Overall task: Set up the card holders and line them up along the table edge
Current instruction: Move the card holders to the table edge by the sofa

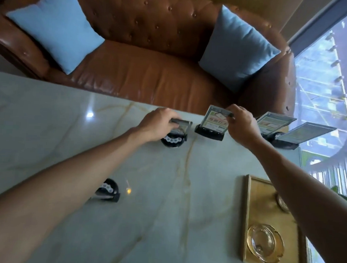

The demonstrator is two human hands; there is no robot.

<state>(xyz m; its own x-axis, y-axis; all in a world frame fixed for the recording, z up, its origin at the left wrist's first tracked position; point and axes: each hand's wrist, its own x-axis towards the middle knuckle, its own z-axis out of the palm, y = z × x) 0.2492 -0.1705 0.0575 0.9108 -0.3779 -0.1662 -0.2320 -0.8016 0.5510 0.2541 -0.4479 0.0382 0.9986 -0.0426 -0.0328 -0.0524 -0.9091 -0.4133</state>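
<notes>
Several black-based card holders stand near the far edge of the pale marble table [49,108]. My left hand [158,123] grips the top of one holder [175,136] with a round black base. My right hand [242,125] pinches the top corner of the upright card in the middle holder [212,124]. Two more holders [273,124] [305,133] with leaning cards stand to the right, close to the table's corner. Another round-based holder [108,191] lies nearer to me, partly hidden behind my left forearm.
A gold-framed tray [250,215] with glass ashtrays [265,243] lies at the right, under my right forearm. Beyond the far edge stands a brown leather sofa [147,73] with two blue cushions. A glass wall is at the right.
</notes>
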